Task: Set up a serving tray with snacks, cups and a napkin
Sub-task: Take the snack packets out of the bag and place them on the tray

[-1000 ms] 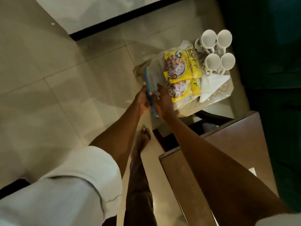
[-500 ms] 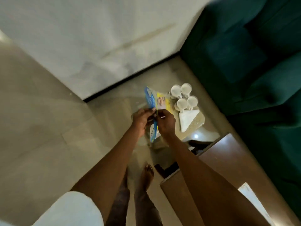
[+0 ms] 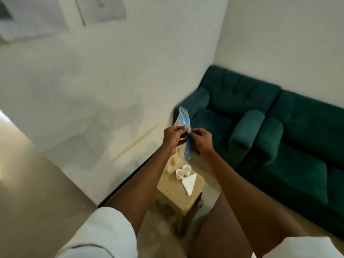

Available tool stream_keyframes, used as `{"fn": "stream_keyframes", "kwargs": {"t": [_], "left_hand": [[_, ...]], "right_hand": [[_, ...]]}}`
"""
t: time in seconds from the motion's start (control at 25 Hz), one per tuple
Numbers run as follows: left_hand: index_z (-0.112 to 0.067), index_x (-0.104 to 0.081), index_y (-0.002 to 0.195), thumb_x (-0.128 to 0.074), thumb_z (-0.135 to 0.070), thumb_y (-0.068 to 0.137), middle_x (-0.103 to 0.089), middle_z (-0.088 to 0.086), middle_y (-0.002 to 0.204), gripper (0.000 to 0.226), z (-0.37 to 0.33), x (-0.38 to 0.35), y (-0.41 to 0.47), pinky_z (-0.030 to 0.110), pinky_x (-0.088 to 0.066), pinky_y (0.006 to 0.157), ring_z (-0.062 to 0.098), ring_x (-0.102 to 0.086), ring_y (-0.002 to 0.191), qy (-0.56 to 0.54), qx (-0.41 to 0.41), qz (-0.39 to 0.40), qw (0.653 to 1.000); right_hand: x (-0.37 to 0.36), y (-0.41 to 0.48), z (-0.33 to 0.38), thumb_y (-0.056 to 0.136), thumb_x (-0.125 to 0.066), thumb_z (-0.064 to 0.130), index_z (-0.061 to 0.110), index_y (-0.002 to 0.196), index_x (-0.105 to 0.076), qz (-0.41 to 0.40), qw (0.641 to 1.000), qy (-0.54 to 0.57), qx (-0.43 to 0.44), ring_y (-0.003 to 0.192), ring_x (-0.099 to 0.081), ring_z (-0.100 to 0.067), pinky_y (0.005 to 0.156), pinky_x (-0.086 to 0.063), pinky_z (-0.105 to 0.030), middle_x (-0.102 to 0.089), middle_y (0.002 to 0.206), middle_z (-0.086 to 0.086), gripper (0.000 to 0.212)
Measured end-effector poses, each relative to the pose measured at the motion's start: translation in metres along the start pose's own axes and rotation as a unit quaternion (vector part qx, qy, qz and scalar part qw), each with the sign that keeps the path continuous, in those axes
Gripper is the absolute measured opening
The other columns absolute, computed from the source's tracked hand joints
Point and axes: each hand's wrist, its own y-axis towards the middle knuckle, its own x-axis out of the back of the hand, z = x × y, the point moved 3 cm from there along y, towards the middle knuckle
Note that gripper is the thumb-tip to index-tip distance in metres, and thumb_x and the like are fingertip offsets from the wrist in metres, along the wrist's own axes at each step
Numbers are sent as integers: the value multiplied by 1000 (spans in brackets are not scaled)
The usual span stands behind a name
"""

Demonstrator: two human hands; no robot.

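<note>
Pinching bag [image 3: 184,116] edge (both hands)

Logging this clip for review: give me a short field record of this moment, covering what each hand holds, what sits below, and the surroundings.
held item: clear plastic zip bag with blue seal strip, yellow snack packets inside
left hand: pinching the bag's seal edge
right hand: pinching the same edge from the other side
bag position: lifted above the tray
tray: pale rectangular serving tray on a low stand
on tray: white ceramic cups, two visible; folded white triangular napkin
surroundings: dark green sofa, white wall
</note>
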Motion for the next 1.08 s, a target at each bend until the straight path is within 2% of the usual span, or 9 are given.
{"fn": "stream_keyframes", "kwargs": {"t": [0.16,0.28,0.44,0.56,0.64,0.68,0.84,0.92,1.08], "left_hand": [[2,-73,113,-71,-16,95,-78,17,100,26,-60,-73,-29,37,-65,80,27,-75,86,48,-62,58,995],[5,-72,117,-71,-15,95,-76,23,109,30,-81,-160,-69,42,-64,87,30,-74,91,70,-88,110,988],[9,-72,116,-75,-10,90,-76,26,111,32,-73,-278,-124,33,-65,71,26,-74,79,89,-102,151,979],[9,-74,109,-79,-8,86,-77,25,105,29,-56,-359,-165,32,-65,71,27,-74,82,105,-107,172,974],[9,-75,103,-81,-6,84,-77,22,94,25,-24,-437,-213,29,-65,63,23,-74,70,118,-85,207,967],[9,-74,101,-81,-5,84,-75,20,88,23,-18,-439,-214,28,-63,58,20,-73,64,124,-80,198,969],[16,-70,107,-78,2,83,-72,23,92,28,-1,-508,-241,37,-63,70,29,-70,75,141,-69,212,965],[13,-71,99,-77,4,82,-70,24,93,20,0,-539,-255,42,-65,76,30,-69,75,155,-82,227,958],[7,-71,91,-77,3,81,-72,24,93,12,17,-573,-256,48,-64,86,30,-69,80,184,-82,242,949]], "right_hand": [[65,-26,68,97,-70,16,-1,107,-67,-27,998,32,52,67,-76,-10,56,-58,-21,-76,91,-10,20],[153,-59,105,99,-68,14,-4,107,-65,-68,993,50,85,64,-76,-13,55,-60,-24,-76,91,-14,20],[276,-111,128,98,-69,12,0,100,-67,-107,990,31,91,65,-75,-18,56,-60,-28,-76,92,-18,13],[363,-146,129,95,-71,12,4,92,-72,-144,983,37,105,74,-76,-26,65,-63,-33,-78,93,-20,9],[451,-192,118,93,-72,12,2,95,-74,-201,973,38,107,78,-76,-28,75,-65,-40,-78,92,-20,10],[457,-195,109,92,-72,11,1,96,-75,-202,973,38,101,78,-75,-28,80,-65,-43,-78,91,-20,11],[545,-242,92,92,-71,8,1,90,-74,-286,953,54,83,71,-70,-27,81,-62,-50,-75,86,-21,8],[596,-263,91,92,-69,7,-2,89,-72,-343,934,64,78,72,-68,-29,76,-63,-47,-73,87,-24,9],[655,-295,72,91,-67,4,-8,88,-68,-426,900,66,67,57,-59,-21,47,-54,-27,-65,74,-16,12]]}}
